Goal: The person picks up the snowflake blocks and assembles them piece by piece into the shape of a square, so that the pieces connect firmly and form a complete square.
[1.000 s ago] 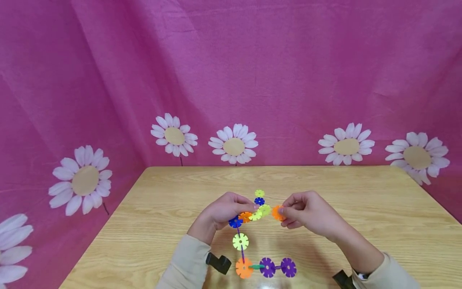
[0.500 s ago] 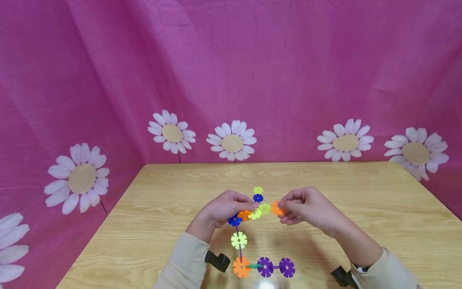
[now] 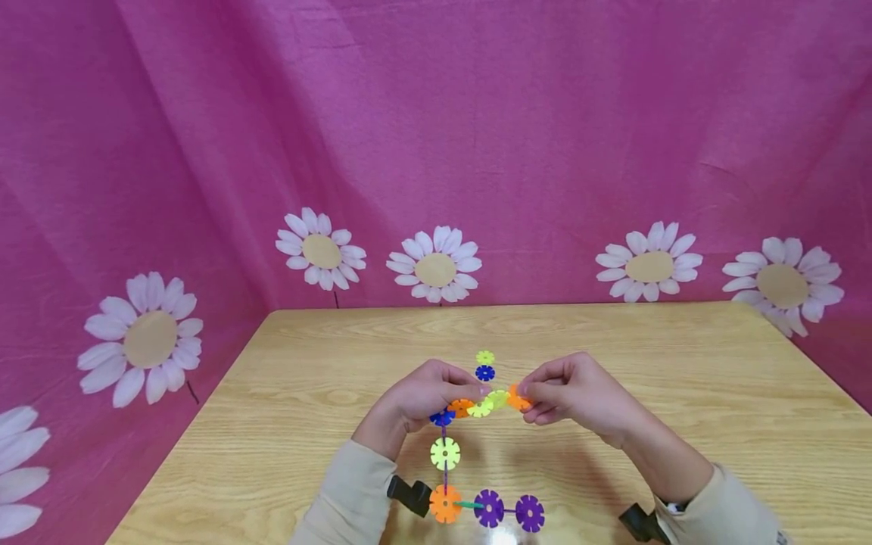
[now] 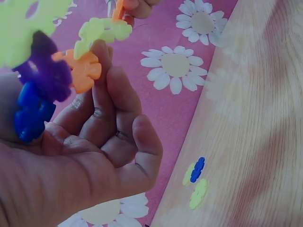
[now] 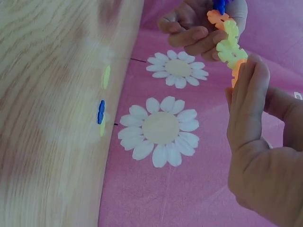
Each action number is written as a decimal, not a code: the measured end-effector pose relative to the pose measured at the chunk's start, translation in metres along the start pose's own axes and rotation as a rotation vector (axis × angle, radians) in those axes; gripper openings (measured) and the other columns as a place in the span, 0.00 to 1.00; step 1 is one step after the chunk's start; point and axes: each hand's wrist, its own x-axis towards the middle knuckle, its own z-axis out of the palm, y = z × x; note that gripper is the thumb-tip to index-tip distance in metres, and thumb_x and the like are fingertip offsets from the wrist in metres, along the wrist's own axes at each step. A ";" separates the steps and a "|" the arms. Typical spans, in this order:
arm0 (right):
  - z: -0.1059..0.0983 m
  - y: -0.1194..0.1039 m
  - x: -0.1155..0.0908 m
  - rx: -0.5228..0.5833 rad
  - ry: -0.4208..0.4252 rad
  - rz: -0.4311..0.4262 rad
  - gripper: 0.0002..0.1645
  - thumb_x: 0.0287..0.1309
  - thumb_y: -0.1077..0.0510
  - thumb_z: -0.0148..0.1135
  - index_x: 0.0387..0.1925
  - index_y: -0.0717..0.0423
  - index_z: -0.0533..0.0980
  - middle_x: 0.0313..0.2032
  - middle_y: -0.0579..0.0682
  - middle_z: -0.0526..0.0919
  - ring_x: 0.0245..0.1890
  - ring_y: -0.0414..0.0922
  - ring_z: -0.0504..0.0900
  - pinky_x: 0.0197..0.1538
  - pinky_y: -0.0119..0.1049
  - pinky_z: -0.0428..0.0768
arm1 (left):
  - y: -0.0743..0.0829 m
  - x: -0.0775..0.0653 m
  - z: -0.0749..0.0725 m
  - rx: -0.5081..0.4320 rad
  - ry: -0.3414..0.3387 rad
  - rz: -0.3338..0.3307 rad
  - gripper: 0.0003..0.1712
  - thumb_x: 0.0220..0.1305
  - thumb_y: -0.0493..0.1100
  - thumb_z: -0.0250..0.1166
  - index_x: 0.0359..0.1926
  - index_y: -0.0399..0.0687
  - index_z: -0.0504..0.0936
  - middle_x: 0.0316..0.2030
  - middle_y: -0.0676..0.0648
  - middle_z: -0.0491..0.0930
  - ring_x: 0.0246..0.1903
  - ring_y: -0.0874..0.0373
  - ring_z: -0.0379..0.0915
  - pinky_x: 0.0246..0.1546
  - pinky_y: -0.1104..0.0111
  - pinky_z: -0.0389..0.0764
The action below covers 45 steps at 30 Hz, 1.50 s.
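My left hand (image 3: 424, 397) pinches a chain of notched plastic interlocking discs near its upper end, around the yellow-green discs (image 3: 480, 409). From there the chain runs through an orange disc (image 3: 460, 409) and a blue disc (image 3: 441, 418). Below hang a yellow-green disc (image 3: 445, 453), an orange disc (image 3: 445, 504) and two purple discs (image 3: 488, 508). Between thumb and fingers, my right hand (image 3: 586, 397) pinches another orange disc (image 3: 518, 398). Its edge meets the end yellow-green disc (image 5: 232, 53); whether their slots interlock cannot be told.
Beyond my hands, a loose blue disc (image 3: 485, 372) and yellow-green disc (image 3: 485, 356) lie on the wooden table (image 3: 341, 333). The left wrist view shows another loose yellow-green disc (image 4: 199, 194) beside them. A pink cloth (image 3: 545, 151) with printed daisies stands behind the table.
My right hand has brought its orange disc left, closing the gap to the end yellow-green disc. The chain's hanging lower part has swung slightly left. My left hand has kept its pinch.
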 end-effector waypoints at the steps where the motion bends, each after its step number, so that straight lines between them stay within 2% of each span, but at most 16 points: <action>1: 0.001 0.000 0.000 0.005 0.005 0.003 0.19 0.66 0.61 0.62 0.47 0.77 0.78 0.34 0.56 0.89 0.30 0.43 0.88 0.40 0.41 0.87 | 0.000 0.000 0.000 -0.001 0.002 -0.002 0.15 0.66 0.43 0.67 0.47 0.37 0.88 0.42 0.47 0.87 0.39 0.58 0.75 0.40 0.69 0.76; 9: 0.003 0.003 0.002 0.026 0.026 0.013 0.19 0.65 0.61 0.64 0.47 0.77 0.78 0.34 0.57 0.89 0.30 0.43 0.89 0.41 0.41 0.87 | -0.001 0.001 0.002 -0.009 0.031 -0.027 0.14 0.65 0.43 0.67 0.45 0.37 0.88 0.38 0.48 0.86 0.36 0.59 0.73 0.35 0.71 0.74; 20: 0.007 0.000 0.001 0.011 0.023 -0.022 0.19 0.63 0.61 0.66 0.46 0.77 0.79 0.35 0.59 0.89 0.30 0.43 0.89 0.40 0.42 0.87 | 0.000 0.000 0.006 -0.032 0.067 -0.044 0.14 0.64 0.43 0.68 0.44 0.36 0.89 0.34 0.50 0.85 0.32 0.61 0.72 0.29 0.73 0.70; 27: 0.010 0.004 0.003 0.029 0.031 -0.036 0.18 0.64 0.63 0.65 0.46 0.78 0.79 0.33 0.57 0.88 0.29 0.42 0.88 0.41 0.43 0.87 | 0.001 0.000 0.007 -0.037 0.098 -0.060 0.13 0.64 0.43 0.69 0.42 0.37 0.89 0.34 0.49 0.84 0.31 0.60 0.71 0.26 0.74 0.67; 34: 0.007 -0.001 0.003 -0.007 0.055 -0.043 0.18 0.63 0.61 0.66 0.46 0.76 0.80 0.33 0.57 0.88 0.29 0.42 0.88 0.41 0.41 0.87 | 0.002 0.002 0.008 -0.060 0.068 -0.050 0.15 0.65 0.45 0.68 0.43 0.36 0.89 0.28 0.52 0.80 0.25 0.61 0.66 0.23 0.74 0.64; 39: 0.001 -0.001 0.004 -0.010 0.055 -0.011 0.18 0.65 0.61 0.64 0.47 0.75 0.80 0.34 0.54 0.88 0.29 0.41 0.87 0.41 0.40 0.87 | 0.003 0.001 0.010 -0.046 0.034 -0.055 0.16 0.67 0.46 0.66 0.43 0.35 0.88 0.26 0.53 0.78 0.23 0.62 0.64 0.22 0.74 0.63; 45: -0.003 0.003 0.007 0.016 0.031 0.003 0.19 0.67 0.61 0.61 0.50 0.76 0.79 0.33 0.51 0.87 0.29 0.39 0.86 0.41 0.36 0.87 | 0.004 0.000 0.012 -0.068 0.001 -0.046 0.18 0.69 0.47 0.65 0.44 0.34 0.87 0.25 0.54 0.78 0.24 0.63 0.67 0.22 0.76 0.67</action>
